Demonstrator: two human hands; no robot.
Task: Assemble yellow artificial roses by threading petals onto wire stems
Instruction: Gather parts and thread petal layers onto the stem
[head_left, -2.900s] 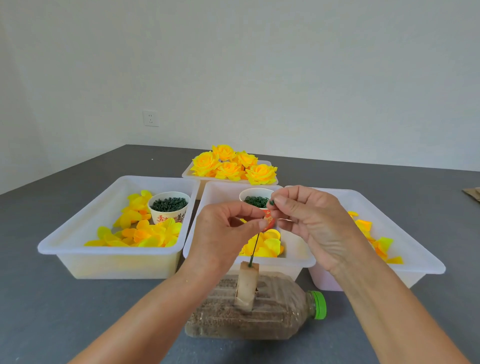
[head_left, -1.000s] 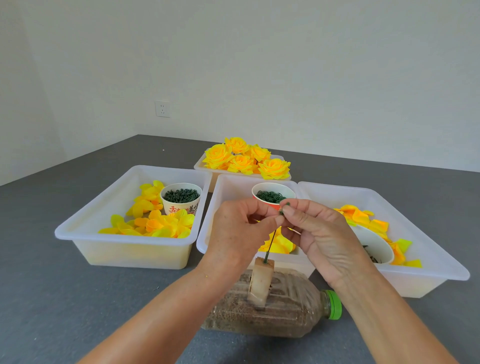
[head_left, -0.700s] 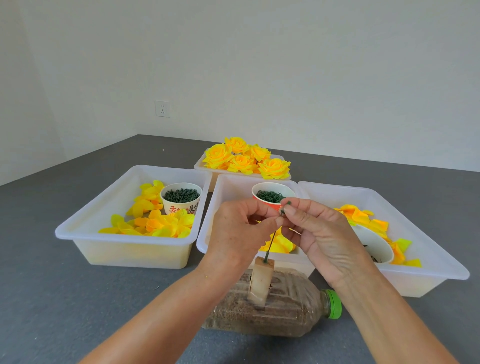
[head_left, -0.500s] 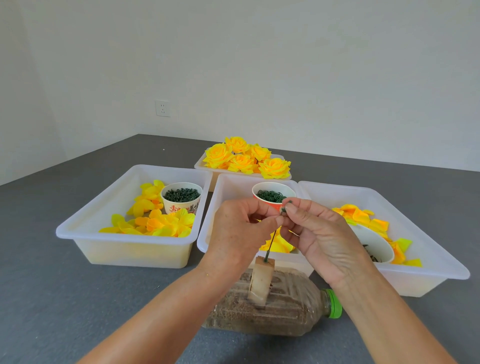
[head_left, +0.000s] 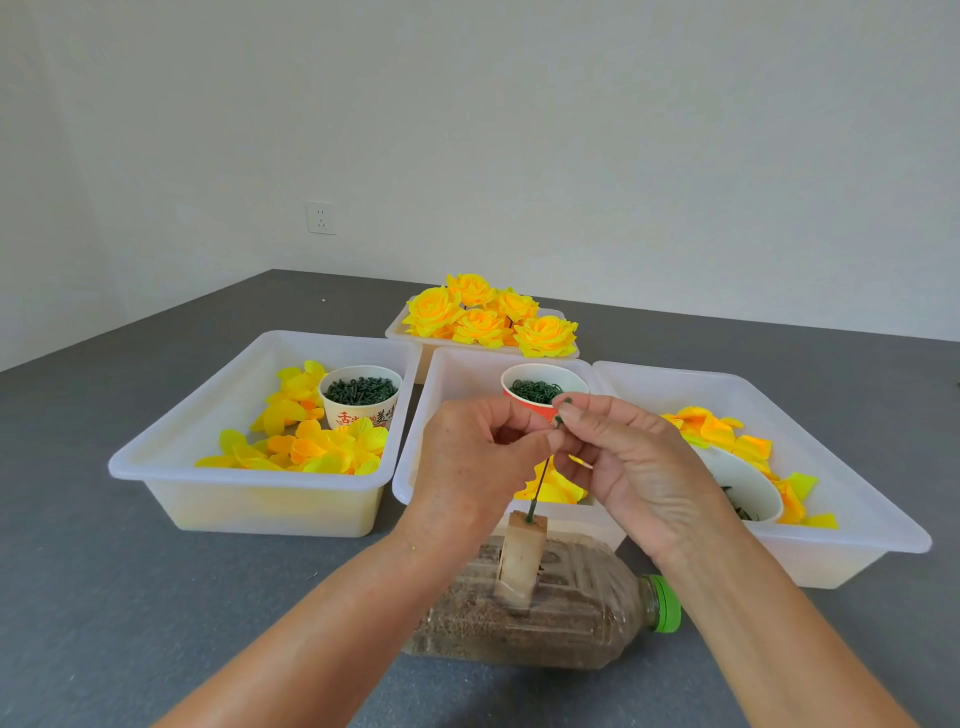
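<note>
Yellow finished roses (head_left: 491, 322) five, white bins (head_left: 249, 483) four, paper cups (head_left: 360, 397) three

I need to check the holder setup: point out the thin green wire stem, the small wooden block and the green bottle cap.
Thin green wire stem (head_left: 539, 486), head view: mid-shaft below the fingers.
Small wooden block (head_left: 521, 564), head view: its front face.
Green bottle cap (head_left: 667, 604), head view: its ribbed side.
</note>
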